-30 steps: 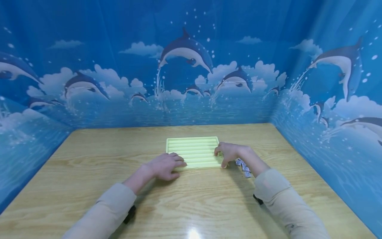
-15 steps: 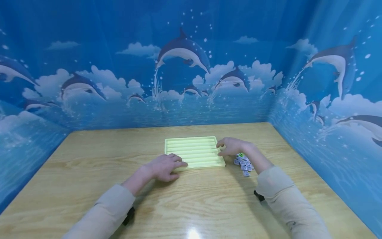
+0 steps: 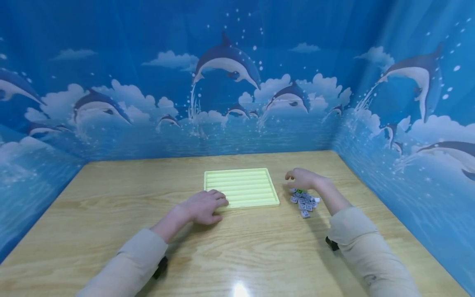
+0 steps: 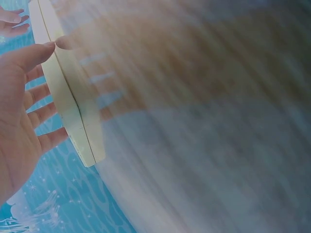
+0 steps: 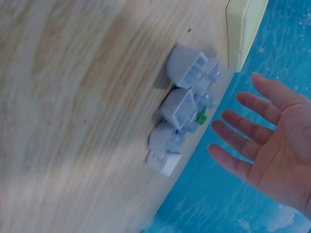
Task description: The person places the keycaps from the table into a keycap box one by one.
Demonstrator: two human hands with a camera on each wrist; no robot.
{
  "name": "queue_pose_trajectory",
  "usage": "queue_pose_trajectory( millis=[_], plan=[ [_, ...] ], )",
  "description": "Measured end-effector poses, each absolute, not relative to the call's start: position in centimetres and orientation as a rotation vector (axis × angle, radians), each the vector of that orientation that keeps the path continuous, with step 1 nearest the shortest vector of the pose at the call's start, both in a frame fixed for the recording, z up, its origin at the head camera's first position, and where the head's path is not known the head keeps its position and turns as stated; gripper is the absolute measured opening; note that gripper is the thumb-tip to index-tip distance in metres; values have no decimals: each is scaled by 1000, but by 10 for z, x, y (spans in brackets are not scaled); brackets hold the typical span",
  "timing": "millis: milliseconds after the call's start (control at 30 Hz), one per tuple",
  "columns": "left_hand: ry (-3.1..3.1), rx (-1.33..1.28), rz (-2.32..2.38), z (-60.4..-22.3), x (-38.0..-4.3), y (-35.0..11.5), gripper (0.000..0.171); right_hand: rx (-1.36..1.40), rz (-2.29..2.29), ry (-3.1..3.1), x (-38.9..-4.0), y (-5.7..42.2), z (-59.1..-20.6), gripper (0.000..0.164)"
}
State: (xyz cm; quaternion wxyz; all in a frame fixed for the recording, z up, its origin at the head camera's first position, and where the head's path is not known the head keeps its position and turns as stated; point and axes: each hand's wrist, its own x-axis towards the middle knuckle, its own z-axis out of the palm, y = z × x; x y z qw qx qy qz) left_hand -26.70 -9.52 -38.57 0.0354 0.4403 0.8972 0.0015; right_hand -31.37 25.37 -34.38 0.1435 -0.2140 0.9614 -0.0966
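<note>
A pale yellow-green tray point(image 3: 245, 187) with long parallel ridges lies on the table. My left hand point(image 3: 202, 207) is at its front left corner, fingers extended over it. In the left wrist view that hand's thumb touches the tray's near wall point(image 4: 73, 107), and nothing is gripped. To the tray's right sits a small heap of grey keycaps point(image 3: 305, 205), many with their hollow undersides showing in the right wrist view. My right hand point(image 3: 303, 178) hovers just beyond the heap, and its fingers point(image 5: 248, 124) are spread and relaxed with nothing in them.
Among the keycaps are a small green piece point(image 5: 201, 116) and a white keycap point(image 5: 164, 163). The wood-grain table point(image 3: 237, 247) is bounded at the back and sides by a blue curtain point(image 3: 156, 136) printed with dolphins.
My right hand has left the tray's right edge and moved right, over to the keycaps, uncovering more of the heap. My left hand stays at the tray's front left corner.
</note>
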Motion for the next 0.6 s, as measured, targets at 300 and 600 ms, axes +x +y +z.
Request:
queue_pose_trajectory(
  millis=[300,600],
  plan=[
    [2774,1390,-3,-387,-268,-94,45,-542,-226,2767,-318,264,-346,37],
    [2776,1394,4,-385,-267,-96,45,-497,-81,2735,-324,261,-352,33]
  ],
)
